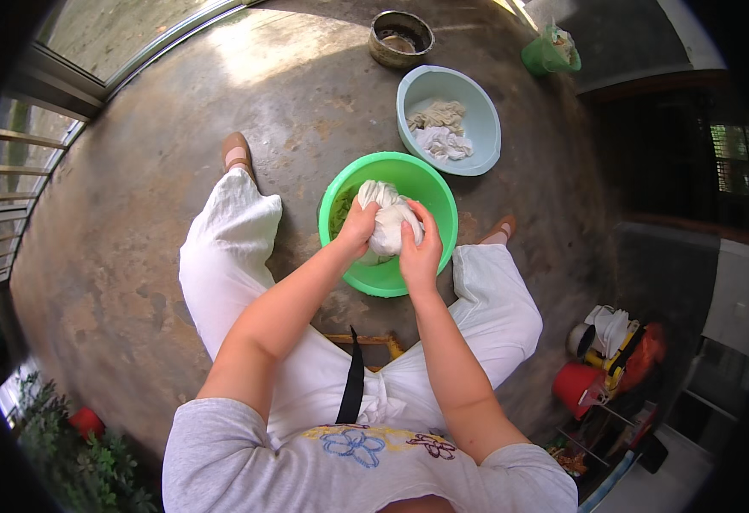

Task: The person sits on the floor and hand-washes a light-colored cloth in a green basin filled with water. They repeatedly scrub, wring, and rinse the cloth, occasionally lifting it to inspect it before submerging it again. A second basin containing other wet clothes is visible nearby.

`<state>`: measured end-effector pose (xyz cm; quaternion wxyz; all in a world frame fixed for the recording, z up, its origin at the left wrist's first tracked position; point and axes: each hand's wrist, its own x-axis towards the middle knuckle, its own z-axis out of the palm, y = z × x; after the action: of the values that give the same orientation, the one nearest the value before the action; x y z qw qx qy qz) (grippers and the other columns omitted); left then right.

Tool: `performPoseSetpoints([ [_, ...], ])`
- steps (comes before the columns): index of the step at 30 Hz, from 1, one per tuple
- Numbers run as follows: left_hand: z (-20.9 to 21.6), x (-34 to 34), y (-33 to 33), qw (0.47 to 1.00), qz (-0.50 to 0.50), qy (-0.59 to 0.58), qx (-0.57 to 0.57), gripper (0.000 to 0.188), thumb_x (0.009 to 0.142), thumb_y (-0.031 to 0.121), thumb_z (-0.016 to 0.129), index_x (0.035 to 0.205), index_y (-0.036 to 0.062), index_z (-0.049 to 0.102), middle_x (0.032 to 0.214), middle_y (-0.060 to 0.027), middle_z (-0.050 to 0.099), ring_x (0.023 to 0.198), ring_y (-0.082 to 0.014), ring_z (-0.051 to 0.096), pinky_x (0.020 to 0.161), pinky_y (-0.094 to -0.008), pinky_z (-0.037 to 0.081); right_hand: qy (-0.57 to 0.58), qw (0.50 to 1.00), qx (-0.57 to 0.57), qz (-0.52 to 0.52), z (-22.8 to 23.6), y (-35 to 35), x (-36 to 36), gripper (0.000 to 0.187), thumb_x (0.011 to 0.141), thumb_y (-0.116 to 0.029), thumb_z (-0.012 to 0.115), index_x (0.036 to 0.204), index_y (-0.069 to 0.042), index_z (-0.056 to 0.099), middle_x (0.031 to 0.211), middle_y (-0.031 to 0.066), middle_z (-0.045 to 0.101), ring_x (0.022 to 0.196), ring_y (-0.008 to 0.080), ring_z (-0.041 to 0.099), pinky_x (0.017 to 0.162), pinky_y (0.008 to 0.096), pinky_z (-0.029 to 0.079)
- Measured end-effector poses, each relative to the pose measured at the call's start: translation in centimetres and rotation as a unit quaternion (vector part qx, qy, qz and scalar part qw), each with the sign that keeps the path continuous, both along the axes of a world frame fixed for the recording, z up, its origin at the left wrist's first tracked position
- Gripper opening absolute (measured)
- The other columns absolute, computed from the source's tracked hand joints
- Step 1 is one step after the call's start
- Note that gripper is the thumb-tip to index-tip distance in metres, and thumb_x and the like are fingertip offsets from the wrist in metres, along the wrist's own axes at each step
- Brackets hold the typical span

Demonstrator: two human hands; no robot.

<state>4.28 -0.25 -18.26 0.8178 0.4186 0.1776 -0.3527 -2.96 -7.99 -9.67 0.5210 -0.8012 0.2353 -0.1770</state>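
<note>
Together, left hand and right hand curled closed around one bunched off-white cloth, held over one round bright-green plastic basin, beyond it one round pale-blue plastic basin holding two crumpled fabric heaps, one white, one beige, farther off one round dark metal pot.

Looks like smooth, glossy plastic on the green basin, and like softly shining plastic on the pale blue basin. Shows limp, matt, wrinkled cloth in the white bundle, likewise in 1 beige heap and 1 white heap. Reads as dull, stained metal on the round pot. Turns rough, blotchy and matt, like bare concrete, across the floor. Shows soft, creased fabric on the white trousers, stitched cloth on the grey shirt.
</note>
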Motion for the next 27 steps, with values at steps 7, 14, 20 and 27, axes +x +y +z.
performPoseSetpoints([
  [7,-1.5,-2.1,-1.3,0.962,-0.01,0.189,-0.195,0.027,0.094,0.025,0.044,0.11,0.0071,0.057,0.092,-0.0073,0.063,0.082,-0.0199,0.062,0.069,-0.0338,0.051,0.146,0.952,-0.267,-0.039,-4.4,0.0,4.3,0.042,0.086,-0.035,0.062,0.06,-0.003,0.055,0.06,0.0127,0.053,0.051,0.0299,0.051,0.049,0.0396,0.036],
  [14,-1.6,-1.6,0.7,0.991,-0.021,0.125,-0.048,0.025,0.094,0.029,0.046,0.095,0.0077,0.059,0.089,-0.0056,0.063,0.075,-0.0186,0.061,0.065,-0.0328,0.051,0.062,0.98,-0.185,-0.023,-4.1,4.4,2.3,0.049,0.09,-0.034,0.056,0.055,-0.001,0.049,0.053,0.0133,0.048,0.045,0.0282,0.043,0.047,0.0386,0.033],
  [20,3.7,-3.1,-2.1,0.996,-0.076,0.042,0.006,0.029,0.093,0.026,0.045,0.106,0.0037,0.06,0.096,-0.0066,0.065,0.085,-0.0197,0.062,0.079,-0.0334,0.049,0.214,0.96,0.136,-0.123,-10.5,-6.9,2.4,0.043,0.089,-0.045,0.055,0.072,-0.006,0.062,0.078,0.0102,0.065,0.066,0.0218,0.059,0.062,0.0358,0.044],
  [27,5.2,-2.8,0.7,0.71,-0.421,-0.49,0.282,0.035,0.081,0.027,0.061,0.111,0.0096,0.056,0.084,-0.019,0.063,0.083,-0.0327,0.063,0.075,-0.0418,0.049,0.299,0.827,0.469,0.079,-4.9,-7.1,2.4,0.049,0.086,-0.033,0.064,0.121,0.0,0.055,0.11,0.0091,0.064,0.094,0.0204,0.063,0.085,0.0347,0.049],
])
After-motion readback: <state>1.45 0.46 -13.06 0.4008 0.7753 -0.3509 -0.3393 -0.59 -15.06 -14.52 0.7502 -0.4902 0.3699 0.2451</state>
